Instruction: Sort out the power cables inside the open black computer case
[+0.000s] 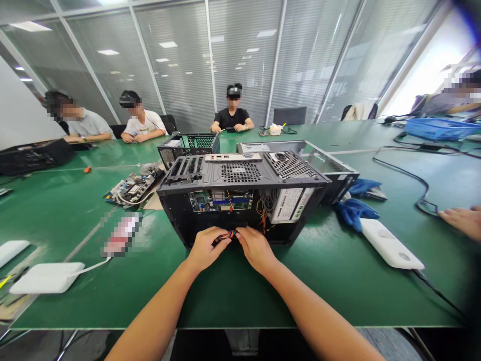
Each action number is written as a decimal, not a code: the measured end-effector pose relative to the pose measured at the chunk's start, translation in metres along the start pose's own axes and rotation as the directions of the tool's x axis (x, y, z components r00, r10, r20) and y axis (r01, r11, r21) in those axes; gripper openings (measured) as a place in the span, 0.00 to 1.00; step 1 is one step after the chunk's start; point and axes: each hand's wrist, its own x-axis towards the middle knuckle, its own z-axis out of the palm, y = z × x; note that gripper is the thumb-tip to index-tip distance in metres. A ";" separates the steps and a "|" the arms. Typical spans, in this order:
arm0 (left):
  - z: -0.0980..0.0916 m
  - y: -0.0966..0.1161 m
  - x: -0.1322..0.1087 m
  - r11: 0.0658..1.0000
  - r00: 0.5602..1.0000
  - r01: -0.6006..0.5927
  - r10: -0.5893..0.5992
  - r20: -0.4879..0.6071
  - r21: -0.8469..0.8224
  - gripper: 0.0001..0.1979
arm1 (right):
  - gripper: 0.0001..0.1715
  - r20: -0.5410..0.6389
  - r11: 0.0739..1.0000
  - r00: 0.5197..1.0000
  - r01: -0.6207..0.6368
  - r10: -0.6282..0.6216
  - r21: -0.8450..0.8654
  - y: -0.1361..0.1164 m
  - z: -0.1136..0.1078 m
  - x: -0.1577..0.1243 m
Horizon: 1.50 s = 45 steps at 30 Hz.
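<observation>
A black computer case (240, 176) lies on the green table with its open side toward me. Inside it show a motherboard (203, 201) and a power supply (292, 205) with a white label and thin coloured wires. Just before the opening, my left hand (208, 245) pinches a bundle of multicoloured cables (228, 234). My right hand (255, 248) grips the same bundle from the other side, its fingertips close to the left ones. Where the bundle's ends go is hidden by my hands and the case.
Left stand a loose motherboard (133, 189), a blurred phone-like object (122, 234) and a white power bank (48, 278). Right lie blue gloves (355, 211), another white block (391, 243) and a black cable (423, 185). A person's hand (464, 220) rests at the right edge. More cases stand behind.
</observation>
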 end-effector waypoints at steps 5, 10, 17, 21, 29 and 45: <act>-0.001 0.001 0.002 0.765 0.955 0.285 -0.171 0.244 -0.578 0.24 | 0.15 0.008 0.986 0.989 0.144 -0.145 0.085 0.001 0.000 -0.001; -0.008 0.002 0.000 0.508 0.838 0.536 -0.222 0.498 -0.674 0.18 | 0.16 -0.011 0.957 0.961 0.276 -0.276 0.088 0.002 -0.004 -0.001; -0.017 0.002 0.000 0.628 0.642 0.657 -0.176 0.746 -0.417 0.20 | 0.16 0.055 0.932 0.931 0.363 -0.361 -0.018 0.003 -0.009 0.001; -0.015 -0.001 0.001 0.717 0.703 0.593 -0.241 0.669 -0.365 0.19 | 0.15 0.105 0.950 0.945 0.313 -0.311 -0.003 0.003 -0.014 0.001; -0.013 -0.005 0.000 0.844 0.818 0.450 -0.259 0.513 -0.291 0.16 | 0.17 0.217 0.969 0.945 0.242 -0.245 0.041 -0.001 -0.025 0.000; -0.013 -0.003 -0.001 0.893 0.925 -0.222 0.065 0.375 0.392 0.13 | 0.17 0.276 0.953 0.946 0.084 -0.168 0.292 0.000 -0.024 0.004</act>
